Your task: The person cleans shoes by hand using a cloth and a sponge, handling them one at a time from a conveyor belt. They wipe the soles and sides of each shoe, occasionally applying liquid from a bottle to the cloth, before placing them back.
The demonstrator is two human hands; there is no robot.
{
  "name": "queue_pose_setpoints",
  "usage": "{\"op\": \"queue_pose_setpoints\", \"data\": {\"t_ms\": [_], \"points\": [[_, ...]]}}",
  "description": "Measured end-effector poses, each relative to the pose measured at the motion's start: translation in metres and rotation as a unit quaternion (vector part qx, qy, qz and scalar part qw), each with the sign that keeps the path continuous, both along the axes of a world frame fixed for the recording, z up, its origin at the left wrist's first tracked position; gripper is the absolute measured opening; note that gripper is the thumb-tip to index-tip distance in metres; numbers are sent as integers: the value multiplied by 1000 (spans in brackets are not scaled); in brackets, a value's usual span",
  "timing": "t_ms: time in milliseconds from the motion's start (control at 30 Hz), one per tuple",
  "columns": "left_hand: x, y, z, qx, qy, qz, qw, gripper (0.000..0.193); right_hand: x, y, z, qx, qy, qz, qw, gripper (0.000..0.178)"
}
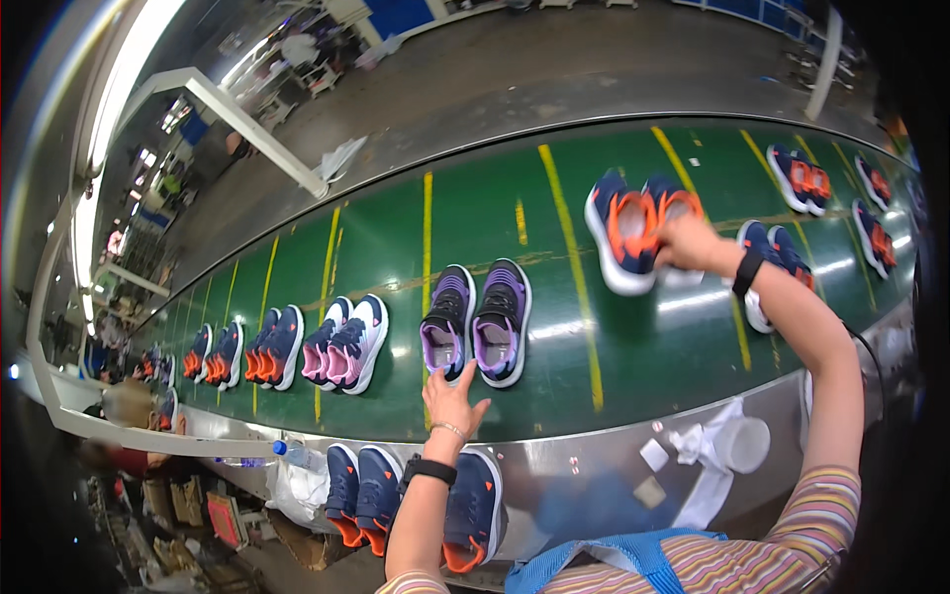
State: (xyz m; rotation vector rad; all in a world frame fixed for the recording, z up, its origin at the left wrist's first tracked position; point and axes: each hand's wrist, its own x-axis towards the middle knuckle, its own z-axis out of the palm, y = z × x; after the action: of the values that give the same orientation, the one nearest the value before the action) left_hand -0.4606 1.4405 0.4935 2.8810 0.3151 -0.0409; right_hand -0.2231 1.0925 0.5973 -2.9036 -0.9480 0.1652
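On the green conveyor belt (495, 223), a pair of black-and-purple sneakers (502, 302) stands with toes pointing away from me. My left hand (453, 404) is at their heels, fingers spread, with the fingertips reaching the heel edges. Further right, a navy pair of sneakers with orange lining (612, 247) appears tilted and blurred over the belt. My right hand (688, 245) grips this pair at the near edge of the right shoe; its fingertips are partly hidden by the orange collar.
Several more pairs stand on the belt: pink-lined sneakers (346, 346) at left, navy ones (777, 257) at right. Loose navy sneakers (473, 505) sit on the metal ledge below my left arm. A bottle (297, 453), white cloth (708, 460) and white roll (747, 445) lie along the ledge.
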Motion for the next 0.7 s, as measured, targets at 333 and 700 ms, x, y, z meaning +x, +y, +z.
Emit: {"op": "queue_pose_setpoints", "data": {"t_ms": [333, 700], "points": [[74, -1, -19, 59, 192, -115, 973, 51, 121, -20, -107, 28, -137, -199, 970, 67], [-118, -101, 20, -64, -23, -184, 981, 40, -232, 12, -57, 377, 190, -35, 906, 23]]}}
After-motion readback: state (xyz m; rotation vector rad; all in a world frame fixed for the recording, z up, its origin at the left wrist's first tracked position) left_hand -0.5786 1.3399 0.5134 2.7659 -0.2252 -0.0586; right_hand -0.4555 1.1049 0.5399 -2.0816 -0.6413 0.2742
